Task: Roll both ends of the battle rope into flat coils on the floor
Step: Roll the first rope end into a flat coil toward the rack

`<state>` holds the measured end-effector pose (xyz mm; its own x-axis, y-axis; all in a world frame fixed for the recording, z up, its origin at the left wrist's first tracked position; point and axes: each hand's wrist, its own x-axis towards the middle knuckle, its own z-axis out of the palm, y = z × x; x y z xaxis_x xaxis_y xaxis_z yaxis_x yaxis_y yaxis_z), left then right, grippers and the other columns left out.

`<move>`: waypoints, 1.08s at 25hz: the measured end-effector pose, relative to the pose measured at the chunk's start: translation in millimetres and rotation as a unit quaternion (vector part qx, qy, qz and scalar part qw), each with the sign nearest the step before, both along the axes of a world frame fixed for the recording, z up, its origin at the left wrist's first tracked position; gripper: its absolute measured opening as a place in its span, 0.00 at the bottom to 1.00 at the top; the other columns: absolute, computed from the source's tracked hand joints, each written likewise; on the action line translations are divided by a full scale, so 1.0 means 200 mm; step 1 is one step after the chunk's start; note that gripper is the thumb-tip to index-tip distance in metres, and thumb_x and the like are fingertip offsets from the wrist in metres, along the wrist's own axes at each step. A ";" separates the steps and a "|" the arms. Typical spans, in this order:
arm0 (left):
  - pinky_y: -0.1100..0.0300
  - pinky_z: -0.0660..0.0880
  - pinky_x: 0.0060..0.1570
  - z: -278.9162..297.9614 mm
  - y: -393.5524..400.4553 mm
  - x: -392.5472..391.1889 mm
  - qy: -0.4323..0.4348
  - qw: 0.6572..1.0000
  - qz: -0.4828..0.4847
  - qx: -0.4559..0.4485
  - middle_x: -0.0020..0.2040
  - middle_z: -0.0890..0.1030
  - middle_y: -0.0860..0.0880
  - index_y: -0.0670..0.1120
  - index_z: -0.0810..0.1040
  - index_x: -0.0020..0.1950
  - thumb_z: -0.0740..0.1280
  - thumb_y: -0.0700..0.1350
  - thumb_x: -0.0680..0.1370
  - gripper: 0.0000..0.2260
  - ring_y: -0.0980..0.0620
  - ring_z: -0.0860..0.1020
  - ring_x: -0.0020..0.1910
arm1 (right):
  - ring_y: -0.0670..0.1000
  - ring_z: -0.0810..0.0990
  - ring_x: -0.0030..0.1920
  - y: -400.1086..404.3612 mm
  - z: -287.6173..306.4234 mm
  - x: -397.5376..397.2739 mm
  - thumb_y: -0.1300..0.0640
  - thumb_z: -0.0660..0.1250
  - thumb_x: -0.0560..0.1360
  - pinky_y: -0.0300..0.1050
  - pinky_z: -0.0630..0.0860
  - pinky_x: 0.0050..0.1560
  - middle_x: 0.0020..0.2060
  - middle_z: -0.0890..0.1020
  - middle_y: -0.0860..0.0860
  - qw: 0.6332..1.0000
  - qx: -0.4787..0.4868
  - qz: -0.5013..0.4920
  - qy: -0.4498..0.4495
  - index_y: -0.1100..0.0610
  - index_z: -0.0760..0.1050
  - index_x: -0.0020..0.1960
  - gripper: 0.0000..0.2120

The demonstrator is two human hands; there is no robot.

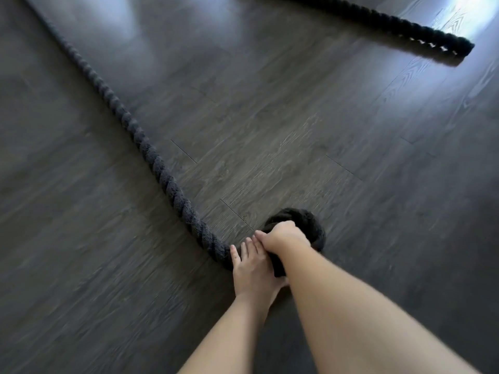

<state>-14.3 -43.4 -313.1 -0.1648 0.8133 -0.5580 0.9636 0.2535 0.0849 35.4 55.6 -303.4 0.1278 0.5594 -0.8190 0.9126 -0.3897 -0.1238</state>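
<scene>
**First coil just begun at the near rope end**

The right hand (280,237) is curled over the top of a small, tight curl at the near end of the thick black twisted battle rope (151,155), its fingers wrapped round the bend, apparently to keep the first turn from springing open. Just beside it, touching its knuckles, the left hand (252,268) lies with fingers straight and flat against the rope where it feeds into the curl, likely pressing that length down and guiding it round.

From this curl the rope runs away across the dark grey wood-grain plank floor (297,147), up and to the left until it leaves the view. The rope's other end (456,45) lies well apart from the curl, far up and to the right, straight and not yet rolled.

By my judgement the work is at its start: the curl has barely one turn, and the far end is untouched. Motion blur softens the edges, so the exact finger grip under the right hand cannot be told.
</scene>
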 end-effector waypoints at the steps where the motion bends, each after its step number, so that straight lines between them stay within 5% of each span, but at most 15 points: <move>1: 0.41 0.41 0.76 0.01 0.00 -0.03 -0.012 0.999 -0.024 -0.021 0.81 0.50 0.39 0.37 0.39 0.80 0.47 0.62 0.77 0.41 0.45 0.49 0.80 | 0.59 0.75 0.65 -0.04 -0.03 -0.02 0.36 0.67 0.73 0.51 0.72 0.59 0.66 0.74 0.58 0.996 0.005 -0.081 0.026 0.63 0.62 0.70 0.38; 3: 0.44 0.43 0.77 0.03 0.02 -0.13 -0.051 0.990 -0.096 -0.095 0.81 0.48 0.40 0.38 0.37 0.80 0.63 0.58 0.78 0.45 0.46 0.48 0.80 | 0.60 0.75 0.64 -0.08 -0.03 -0.03 0.42 0.68 0.74 0.52 0.72 0.58 0.66 0.72 0.59 0.985 0.034 -0.160 0.046 0.62 0.58 0.66 0.34; 6: 0.47 0.48 0.76 0.13 0.09 -0.26 -0.039 0.965 -0.181 -0.185 0.82 0.48 0.41 0.38 0.40 0.81 0.75 0.52 0.74 0.52 0.47 0.51 0.80 | 0.61 0.74 0.66 -0.05 -0.01 -0.06 0.43 0.70 0.73 0.52 0.72 0.60 0.66 0.72 0.60 0.994 0.034 -0.086 0.051 0.64 0.59 0.67 0.36; 11: 0.49 0.73 0.62 0.30 0.38 -0.50 0.115 0.898 -0.324 -0.272 0.66 0.78 0.47 0.46 0.73 0.71 0.79 0.55 0.69 0.33 0.47 0.77 0.64 | 0.60 0.73 0.66 0.03 -0.02 -0.17 0.40 0.70 0.72 0.50 0.71 0.60 0.66 0.73 0.59 0.988 0.083 0.118 0.051 0.65 0.57 0.70 0.41; 13: 0.53 0.77 0.56 0.44 0.54 -0.65 0.186 0.876 -0.334 -0.293 0.61 0.81 0.49 0.47 0.76 0.67 0.79 0.55 0.69 0.29 0.48 0.80 0.58 | 0.60 0.73 0.66 0.05 -0.03 -0.18 0.40 0.70 0.72 0.50 0.71 0.60 0.66 0.73 0.59 0.982 0.086 0.158 0.056 0.66 0.54 0.72 0.44; 15: 0.51 0.78 0.56 0.54 0.61 -0.76 0.250 0.847 -0.386 -0.268 0.61 0.80 0.50 0.48 0.75 0.65 0.77 0.58 0.69 0.29 0.47 0.80 0.58 | 0.60 0.74 0.65 0.06 -0.02 -0.18 0.39 0.69 0.73 0.50 0.71 0.59 0.65 0.74 0.58 0.974 0.088 0.202 0.042 0.67 0.55 0.73 0.43; 18: 0.49 0.74 0.60 0.48 0.49 -0.86 0.234 0.843 -0.440 -0.204 0.67 0.75 0.48 0.47 0.66 0.74 0.74 0.55 0.74 0.33 0.45 0.75 0.65 | 0.61 0.73 0.65 0.08 0.03 -0.21 0.42 0.66 0.77 0.51 0.73 0.59 0.66 0.72 0.59 0.954 0.092 0.285 0.022 0.68 0.59 0.72 0.38; 23: 0.40 0.57 0.73 0.29 0.35 -0.84 0.207 0.873 -0.412 -0.159 0.81 0.43 0.40 0.40 0.39 0.81 0.76 0.47 0.73 0.52 0.42 0.50 0.79 | 0.61 0.69 0.68 0.11 0.01 -0.33 0.45 0.69 0.75 0.57 0.72 0.63 0.68 0.70 0.58 0.931 0.099 0.352 -0.003 0.65 0.59 0.74 0.37; 27: 0.35 0.48 0.75 0.20 0.45 -0.84 0.226 0.885 -0.399 -0.075 0.79 0.33 0.39 0.39 0.32 0.78 0.79 0.55 0.68 0.62 0.41 0.39 0.79 | 0.58 0.65 0.70 0.14 -0.03 -0.44 0.47 0.70 0.75 0.59 0.66 0.66 0.70 0.68 0.57 0.882 0.110 0.457 -0.024 0.63 0.55 0.76 0.39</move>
